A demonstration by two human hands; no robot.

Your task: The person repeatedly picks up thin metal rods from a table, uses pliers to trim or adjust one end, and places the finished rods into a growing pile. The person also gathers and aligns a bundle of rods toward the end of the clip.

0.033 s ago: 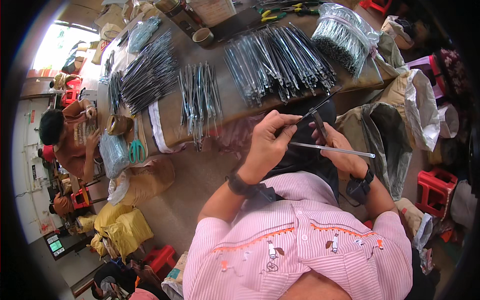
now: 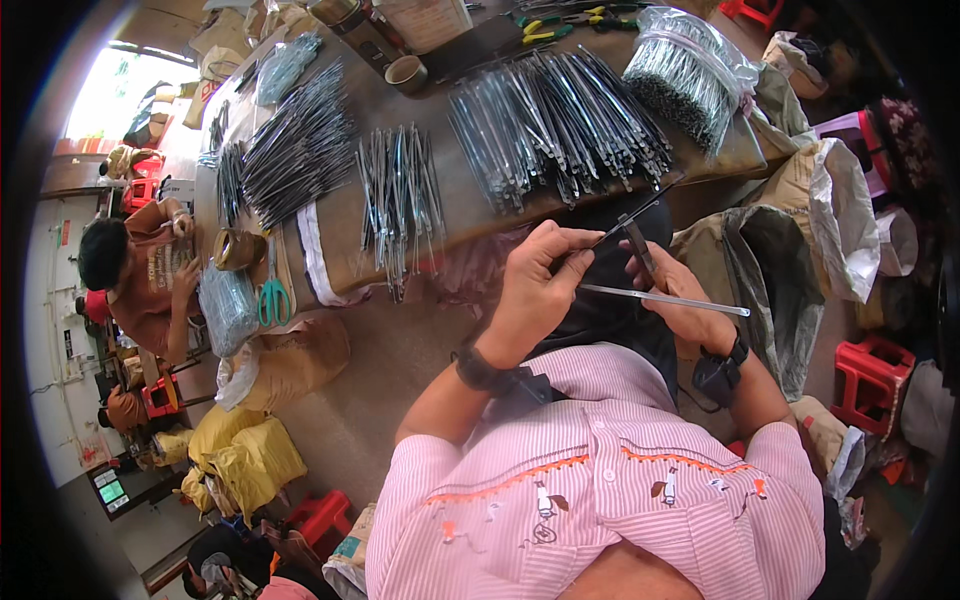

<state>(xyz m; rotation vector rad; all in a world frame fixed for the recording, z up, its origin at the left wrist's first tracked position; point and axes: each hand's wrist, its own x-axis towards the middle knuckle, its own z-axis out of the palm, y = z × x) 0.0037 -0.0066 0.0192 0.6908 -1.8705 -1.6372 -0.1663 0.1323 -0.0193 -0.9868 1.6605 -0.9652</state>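
Observation:
Before my body, my left hand [image 2: 545, 275] is closed, thumb and forefinger pinching a thin dark metal strip [image 2: 645, 207] that slants up toward the table. A second, silver metal strip [image 2: 680, 299] runs from under my left fingers to the right, across my right hand. My right hand [image 2: 685, 305] is closed around a narrow dark metal tool [image 2: 638, 245] whose upper end meets the dark strip; its kind cannot be made out. Nearest on the table lies a wide row of similar metal strips [image 2: 560, 130].
Left of that row, the table [image 2: 440, 100] carries a smaller bunch of strips [image 2: 400, 190] and a larger pile [image 2: 300, 140]. A plastic-wrapped bundle [image 2: 690, 75] stands at the far right. Teal-handled scissors [image 2: 273, 302] hang near the left edge. Open sacks [image 2: 770, 290] stand to my right. A co-worker [image 2: 150, 270] sits at left.

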